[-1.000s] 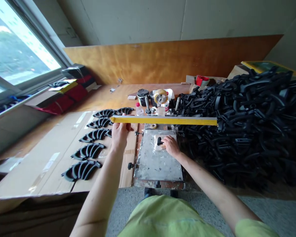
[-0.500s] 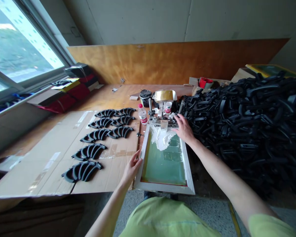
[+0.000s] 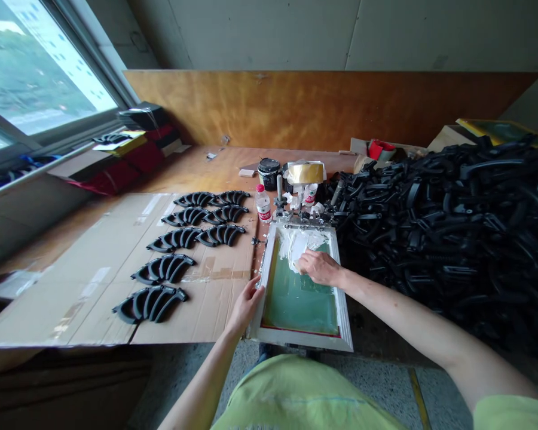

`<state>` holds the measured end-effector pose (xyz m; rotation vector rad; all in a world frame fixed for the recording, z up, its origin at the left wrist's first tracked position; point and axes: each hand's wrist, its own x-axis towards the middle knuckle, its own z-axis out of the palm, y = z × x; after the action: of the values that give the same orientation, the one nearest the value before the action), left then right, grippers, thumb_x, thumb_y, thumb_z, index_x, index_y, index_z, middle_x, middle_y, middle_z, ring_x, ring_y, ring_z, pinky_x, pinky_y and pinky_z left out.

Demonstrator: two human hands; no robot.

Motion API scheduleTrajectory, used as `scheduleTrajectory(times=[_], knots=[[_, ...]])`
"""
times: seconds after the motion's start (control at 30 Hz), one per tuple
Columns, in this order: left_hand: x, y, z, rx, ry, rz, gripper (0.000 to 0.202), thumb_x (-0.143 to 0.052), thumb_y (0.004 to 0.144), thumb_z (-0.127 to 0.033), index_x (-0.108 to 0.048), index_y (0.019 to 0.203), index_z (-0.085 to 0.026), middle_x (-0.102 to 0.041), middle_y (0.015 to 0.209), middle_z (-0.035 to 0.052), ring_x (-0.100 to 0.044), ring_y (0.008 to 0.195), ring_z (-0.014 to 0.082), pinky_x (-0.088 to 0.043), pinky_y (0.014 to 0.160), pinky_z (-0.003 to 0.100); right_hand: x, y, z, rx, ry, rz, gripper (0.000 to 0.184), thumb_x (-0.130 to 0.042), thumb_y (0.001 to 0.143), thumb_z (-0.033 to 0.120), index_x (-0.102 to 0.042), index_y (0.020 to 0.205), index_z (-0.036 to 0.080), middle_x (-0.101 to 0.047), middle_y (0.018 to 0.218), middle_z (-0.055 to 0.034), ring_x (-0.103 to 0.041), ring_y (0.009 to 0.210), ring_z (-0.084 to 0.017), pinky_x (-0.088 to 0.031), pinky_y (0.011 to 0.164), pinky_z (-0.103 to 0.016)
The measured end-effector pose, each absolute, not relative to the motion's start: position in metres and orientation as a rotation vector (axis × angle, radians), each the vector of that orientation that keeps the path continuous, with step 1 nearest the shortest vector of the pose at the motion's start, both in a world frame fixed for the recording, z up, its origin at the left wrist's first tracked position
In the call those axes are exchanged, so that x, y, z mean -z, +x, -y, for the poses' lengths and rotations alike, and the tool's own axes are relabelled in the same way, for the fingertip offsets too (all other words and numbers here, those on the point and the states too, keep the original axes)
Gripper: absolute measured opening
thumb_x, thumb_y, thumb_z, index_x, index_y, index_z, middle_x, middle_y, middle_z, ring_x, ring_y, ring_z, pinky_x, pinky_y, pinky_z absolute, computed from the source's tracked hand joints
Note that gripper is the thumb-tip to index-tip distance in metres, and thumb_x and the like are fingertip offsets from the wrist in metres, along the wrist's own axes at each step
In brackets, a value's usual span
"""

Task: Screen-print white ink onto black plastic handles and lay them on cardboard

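Note:
A silk-screen frame (image 3: 345, 310) with a pale metal rim and green mesh lies before me. White ink (image 3: 287, 242) is smeared over the mesh's far end. My right hand (image 3: 321, 267) is closed on a small squeegee, mostly hidden by the fingers, at the near edge of the ink. My left hand (image 3: 246, 304) grips the left rail of the frame, thumb and fingers at its edge. A metal hinge clamp (image 3: 302, 220) holds the far end of the frame.
Left, black curved plastic parts (image 3: 155, 304) lie in rows on cardboard (image 3: 89, 322). A large heap of black parts (image 3: 430, 239) rises at right. Behind the clamp stand a red-capped bottle (image 3: 263, 206), a black tub (image 3: 269, 173) and a tape roll (image 3: 305, 173).
My right hand has moved from beside the clamp onto the mesh and closed on the squeegee, which stood at the far end. My left hand has come onto the frame's rail.

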<state>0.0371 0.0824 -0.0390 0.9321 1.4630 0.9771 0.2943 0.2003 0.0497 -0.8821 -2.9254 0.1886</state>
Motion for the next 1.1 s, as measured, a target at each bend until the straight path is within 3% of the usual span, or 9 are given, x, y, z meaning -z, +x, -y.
scheduleTrajectory(times=[0.1,0.2,0.37,0.53,0.63,0.7,0.8,0.9,1.1], knots=[[0.035,0.038,-0.082,-0.988,0.923,-1.473,0.069,-0.062,0.074,-0.056,-0.052,0.131,-0.017,-0.065,0.078,0.0017,-0.060,0.070,0.0157,-0.045,0.062,0.024,-0.054,0.301,-0.201,-0.263,-0.755,2.925,0.012,-0.051,0.083,0.013,-0.061,0.079,0.018,-0.061,0.080,-0.0048,-0.053,0.081,-0.018,-0.038,0.067,-0.026],[0.030,0.039,-0.082,-1.010,0.903,-1.467,0.071,-0.064,0.073,-0.056,-0.052,0.129,-0.015,-0.065,0.075,0.0011,-0.060,0.068,0.0150,-0.045,0.060,0.023,-0.049,0.299,-0.207,-0.200,-0.959,2.773,0.013,-0.051,0.083,0.011,-0.062,0.082,0.017,-0.060,0.082,-0.0055,-0.052,0.084,-0.018,-0.039,0.067,-0.026],[0.024,0.042,-0.082,-1.033,0.856,-1.423,0.074,-0.066,0.070,-0.056,-0.051,0.129,-0.014,-0.066,0.077,0.0024,-0.061,0.067,0.0156,-0.046,0.058,0.024,-0.028,0.304,-0.189,-0.125,-0.899,2.721,0.021,-0.046,0.084,0.005,-0.063,0.090,0.016,-0.061,0.092,-0.0085,-0.051,0.094,-0.021,-0.043,0.078,-0.030],[0.002,0.042,-0.080,-1.038,0.813,-1.408,0.076,-0.070,0.068,-0.053,-0.051,0.129,-0.013,-0.067,0.074,0.0024,-0.060,0.063,0.0149,-0.046,0.056,0.023,-0.048,0.299,-0.210,-0.240,-0.966,2.621,0.015,-0.058,0.085,0.017,-0.065,0.099,0.020,-0.064,0.086,-0.0042,-0.056,0.086,-0.018,-0.044,0.074,-0.028],[-0.033,0.039,-0.081,-1.025,0.796,-1.366,0.076,-0.071,0.068,-0.051,-0.049,0.133,-0.018,-0.067,0.073,0.0007,-0.060,0.060,0.0143,-0.044,0.053,0.022,-0.071,0.290,-0.252,-0.237,-1.214,2.454,0.045,-0.068,0.080,0.026,-0.056,0.124,0.028,-0.066,0.095,-0.0033,-0.059,0.085,-0.019,-0.044,0.073,-0.028],[-0.061,0.038,-0.086,-1.033,0.802,-1.353,0.065,-0.069,0.070,-0.052,-0.058,0.124,-0.018,-0.067,0.077,0.0016,-0.059,0.060,0.0133,-0.042,0.051,0.020,-0.082,0.299,-0.277,-0.208,-1.343,2.333,0.056,-0.069,0.079,0.028,-0.050,0.132,0.031,-0.066,0.100,-0.0027,-0.060,0.083,-0.019,-0.045,0.072,-0.028],[-0.104,0.043,-0.105,-1.212,0.841,-1.307,0.045,-0.064,0.074,-0.053,-0.068,0.099,-0.015,-0.068,0.084,0.0032,-0.059,0.064,0.0123,-0.043,0.052,0.019,-0.081,0.336,-0.296,-0.189,-1.540,2.042,0.037,-0.059,0.085,0.027,-0.057,0.122,0.026,-0.068,0.093,-0.0029,-0.061,0.080,-0.019,-0.044,0.071,-0.028],[-0.136,0.053,-0.135,-1.442,0.853,-1.103,0.042,-0.065,0.074,-0.051,-0.065,0.098,-0.017,-0.067,0.093,0.0037,-0.062,0.074,0.0143,-0.050,0.061,0.021,-0.057,0.374,-0.285,-0.309,-1.823,1.769,0.018,-0.052,0.086,0.024,-0.065,0.098,0.019,-0.068,0.081,-0.0048,-0.061,0.075,-0.019,-0.044,0.068,-0.028],[-0.137,0.071,-0.163,-1.524,0.697,-0.934,0.042,-0.058,0.081,-0.048,-0.056,0.112,-0.018,-0.065,0.079,0.0016,-0.063,0.068,0.0114,-0.052,0.059,0.021,0.003,0.356,-0.222,-0.605,-1.612,2.179,0.033,-0.070,0.074,0.028,-0.061,0.105,0.020,-0.066,0.095,-0.0051,-0.060,0.086,-0.019,-0.045,0.076,-0.030]])
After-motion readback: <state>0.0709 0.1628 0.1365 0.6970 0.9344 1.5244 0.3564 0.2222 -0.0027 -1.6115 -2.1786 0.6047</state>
